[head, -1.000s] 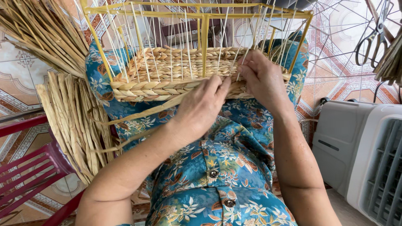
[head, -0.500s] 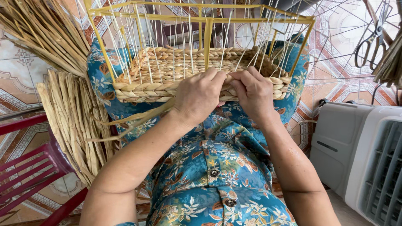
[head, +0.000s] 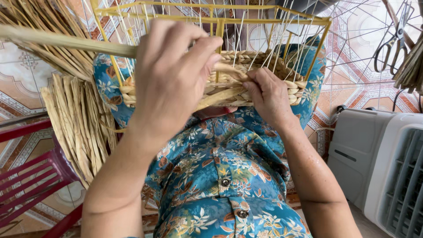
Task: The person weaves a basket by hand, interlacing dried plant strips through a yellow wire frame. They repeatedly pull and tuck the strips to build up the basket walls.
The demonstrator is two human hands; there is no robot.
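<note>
On the lap, a half-woven basket [head: 246,70] sits on its yellow frame [head: 216,20]. The right hand [head: 266,94] presses the woven rim, fingers closed on a strand there. The left hand [head: 172,75], raised, grips a long strand [head: 66,40]. A straw bundle [head: 77,119] lies left, scissors [head: 392,42] right.

A patterned tile floor [head: 365,83] was seen beneath everything. Bundles of dried reed [head: 77,123] were laid at its left side, beside a red chair [head: 26,185]; a white fan unit [head: 383,167] was stood at its right.
</note>
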